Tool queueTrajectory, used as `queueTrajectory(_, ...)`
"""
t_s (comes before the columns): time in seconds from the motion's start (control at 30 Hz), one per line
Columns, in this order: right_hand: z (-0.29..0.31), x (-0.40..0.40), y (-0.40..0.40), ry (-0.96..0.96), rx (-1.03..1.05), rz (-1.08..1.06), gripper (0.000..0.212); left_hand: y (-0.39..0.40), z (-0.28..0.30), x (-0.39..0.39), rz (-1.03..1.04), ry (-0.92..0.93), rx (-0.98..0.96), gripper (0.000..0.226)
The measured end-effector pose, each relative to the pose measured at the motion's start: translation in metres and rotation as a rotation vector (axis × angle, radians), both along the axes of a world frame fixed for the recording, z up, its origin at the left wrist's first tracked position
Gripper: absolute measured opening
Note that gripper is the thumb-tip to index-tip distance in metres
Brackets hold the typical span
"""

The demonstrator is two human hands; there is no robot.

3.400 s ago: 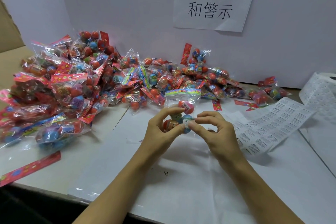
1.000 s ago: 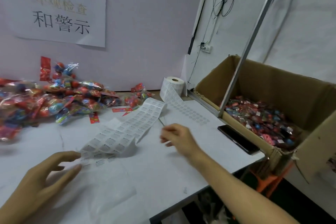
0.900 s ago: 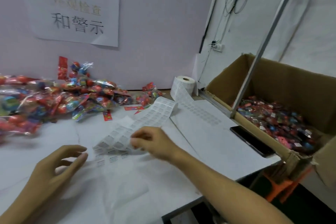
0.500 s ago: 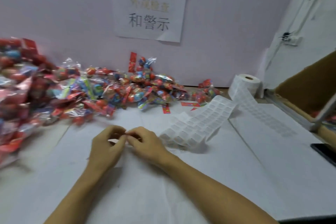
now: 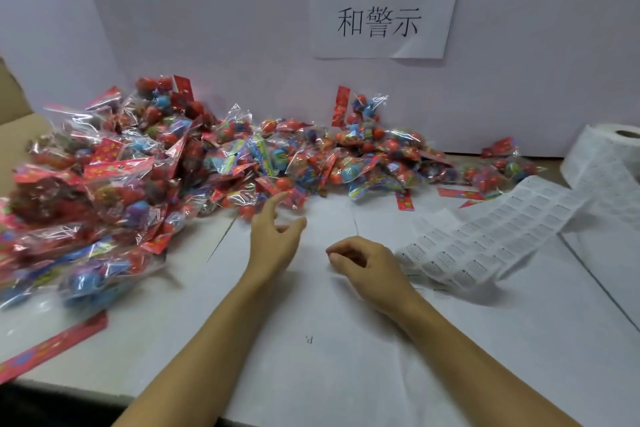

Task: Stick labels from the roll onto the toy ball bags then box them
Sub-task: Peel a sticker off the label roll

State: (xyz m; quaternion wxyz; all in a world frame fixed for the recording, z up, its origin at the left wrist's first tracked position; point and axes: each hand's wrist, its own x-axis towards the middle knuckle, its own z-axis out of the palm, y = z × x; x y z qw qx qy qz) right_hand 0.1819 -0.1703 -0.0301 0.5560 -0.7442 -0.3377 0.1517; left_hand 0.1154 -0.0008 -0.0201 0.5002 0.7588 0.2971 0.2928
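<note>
A person's left hand (image 5: 273, 239) reaches with fingers loosely spread and holding nothing toward the pile of toy ball bags (image 5: 180, 163), its fingertips just short of the nearest bag. The pile lies ahead of and to the left of that hand on the white desk (image 5: 311, 374). The right hand (image 5: 363, 262) hovers beside the left with fingers curled inward and thumb against fingertips; whether a label is pinched there cannot be told. Just right of the right hand lies the loose end of the label strip (image 5: 485, 239), which runs farther right to the label roll (image 5: 613, 152) standing at the desk's far right. A paper sign (image 5: 381, 3) with Chinese characters hangs on the wall beyond both hands.
</note>
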Motion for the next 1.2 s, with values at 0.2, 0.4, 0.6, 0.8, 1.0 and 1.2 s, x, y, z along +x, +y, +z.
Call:
queueTrajectory(0.2, 0.001, 0.000, 0.000, 0.051, 0.012, 0.007, 0.013, 0.021, 0.011, 0.017, -0.063, 0.067, -0.047, 0.062)
queueTrajectory(0.4, 0.002, 0.008, 0.003, 0.311, 0.178, -0.055, 0.023, 0.014, 0.031, 0.008, 0.058, -0.360, -0.095, 0.015)
queueTrajectory(0.6, 0.006, 0.016, 0.003, 0.590, 0.351, -0.175, 0.034, 0.011, 0.041, -0.003, -0.165, -0.557, -0.273, 0.078)
queueTrajectory(0.8, 0.007, 0.011, -0.001, 0.449, 0.262, -0.033, 0.052, -0.007, 0.024, -0.005, -0.407, -0.280, -0.381, 0.029)
queueTrajectory(1.0, 0.010, 0.012, -0.003, 0.537, 0.353, -0.137, 0.029, -0.029, 0.006, -0.010, -0.378, -0.243, -0.562, 0.029)
queueTrajectory(1.2, 0.013, 0.008, -0.006, 0.496, 0.342, -0.082, 0.045, -0.032, 0.002, -0.017, -0.401, -0.249, -0.591, 0.031)
